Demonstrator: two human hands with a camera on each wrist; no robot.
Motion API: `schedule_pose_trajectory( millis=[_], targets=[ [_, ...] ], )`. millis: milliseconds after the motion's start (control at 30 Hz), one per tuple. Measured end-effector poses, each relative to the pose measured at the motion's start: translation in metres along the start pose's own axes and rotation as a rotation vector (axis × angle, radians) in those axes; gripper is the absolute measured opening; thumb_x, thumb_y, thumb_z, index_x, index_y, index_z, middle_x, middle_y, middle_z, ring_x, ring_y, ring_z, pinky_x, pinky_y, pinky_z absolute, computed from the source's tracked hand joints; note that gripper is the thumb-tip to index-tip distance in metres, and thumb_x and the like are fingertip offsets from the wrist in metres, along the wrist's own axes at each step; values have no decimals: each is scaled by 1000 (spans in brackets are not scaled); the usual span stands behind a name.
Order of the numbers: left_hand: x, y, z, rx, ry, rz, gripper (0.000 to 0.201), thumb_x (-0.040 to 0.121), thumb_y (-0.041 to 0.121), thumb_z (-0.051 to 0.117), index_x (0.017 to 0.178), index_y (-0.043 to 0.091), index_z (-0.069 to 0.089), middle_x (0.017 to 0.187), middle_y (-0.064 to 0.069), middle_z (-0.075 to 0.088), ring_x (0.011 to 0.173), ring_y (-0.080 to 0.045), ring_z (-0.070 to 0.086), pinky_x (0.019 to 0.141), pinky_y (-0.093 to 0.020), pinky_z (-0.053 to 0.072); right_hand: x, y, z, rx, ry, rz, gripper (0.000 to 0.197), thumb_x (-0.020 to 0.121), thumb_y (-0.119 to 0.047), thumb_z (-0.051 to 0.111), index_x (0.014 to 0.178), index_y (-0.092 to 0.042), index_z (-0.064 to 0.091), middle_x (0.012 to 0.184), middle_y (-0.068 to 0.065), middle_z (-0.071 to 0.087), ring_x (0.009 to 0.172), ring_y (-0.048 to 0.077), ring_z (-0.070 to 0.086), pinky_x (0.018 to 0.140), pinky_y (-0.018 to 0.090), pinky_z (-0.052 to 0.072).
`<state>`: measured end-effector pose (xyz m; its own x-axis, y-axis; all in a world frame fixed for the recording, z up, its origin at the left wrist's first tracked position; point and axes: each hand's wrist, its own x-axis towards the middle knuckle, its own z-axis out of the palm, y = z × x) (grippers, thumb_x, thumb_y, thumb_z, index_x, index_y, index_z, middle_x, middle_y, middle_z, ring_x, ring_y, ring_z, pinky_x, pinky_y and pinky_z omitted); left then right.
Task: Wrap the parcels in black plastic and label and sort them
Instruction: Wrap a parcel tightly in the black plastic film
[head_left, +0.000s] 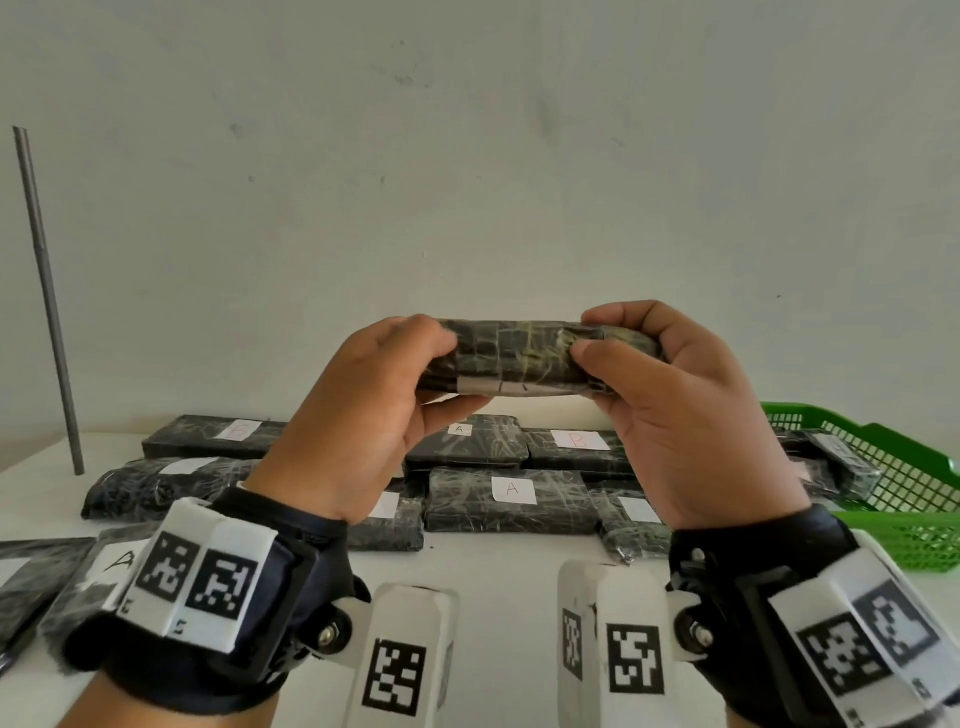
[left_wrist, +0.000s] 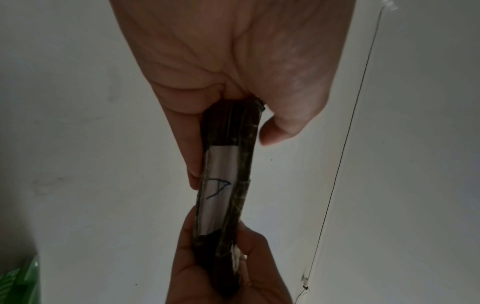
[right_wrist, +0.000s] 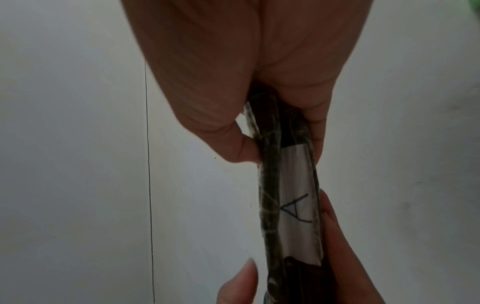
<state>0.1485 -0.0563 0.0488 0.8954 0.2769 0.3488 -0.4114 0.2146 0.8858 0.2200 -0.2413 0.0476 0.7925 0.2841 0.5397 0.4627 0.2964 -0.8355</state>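
Note:
A flat parcel (head_left: 524, 358) wrapped in black plastic and clear tape is held up at chest height, edge-on to the head view. My left hand (head_left: 441, 371) grips its left end, thumb on top and fingers beneath. My right hand (head_left: 597, 338) grips the right end in the same way. A white label (head_left: 498, 387) shows on its lower face. The left wrist view shows the parcel (left_wrist: 241, 164) running from my left hand (left_wrist: 233, 144) to the right one, with the label (left_wrist: 218, 191) marked "A". In the right wrist view the label (right_wrist: 298, 205) reads "A" too.
Several wrapped parcels labelled A (head_left: 511, 491) or B (head_left: 579, 440) lie in rows on the white table (head_left: 493, 597). More lie at the front left (head_left: 78, 582). A green mesh basket (head_left: 909, 467) with parcels stands at the right. A grey rod (head_left: 47, 301) stands at the far left.

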Motion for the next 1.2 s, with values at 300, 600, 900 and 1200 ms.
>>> schedule_pose_trajectory(
  millis=[300,600,900,1200],
  targets=[
    [-2,1,7,-114,-2,42,36,105,10,42,84,2,70,87,-12,76,81,-18,74,69,-28,63,-1,-8,-5,329,-76,-14,24,80,-4,55,97,-10,71,82,4,68,83,15,65,83,27,56],
    [12,-13,-10,-149,172,-23,20,105,12,54,102,1,70,96,-11,79,92,-19,77,74,-29,64,-3,-7,-3,-36,-74,-100,19,92,-6,71,109,-14,75,102,8,81,102,25,78,89,36,63],
    [-2,-5,-13,981,-281,64,35,96,49,62,128,51,50,115,21,60,91,6,61,70,-10,47,-7,-4,14,-397,-57,-157,22,89,-21,80,109,-29,77,95,-4,81,96,18,77,90,45,63],
    [5,-19,-17,1068,-112,321,26,94,43,68,118,42,57,107,21,68,102,8,59,83,-4,43,-14,-18,17,-289,-251,-201,25,95,-18,72,118,-24,77,107,-7,81,108,15,76,103,44,57]
  ],
)
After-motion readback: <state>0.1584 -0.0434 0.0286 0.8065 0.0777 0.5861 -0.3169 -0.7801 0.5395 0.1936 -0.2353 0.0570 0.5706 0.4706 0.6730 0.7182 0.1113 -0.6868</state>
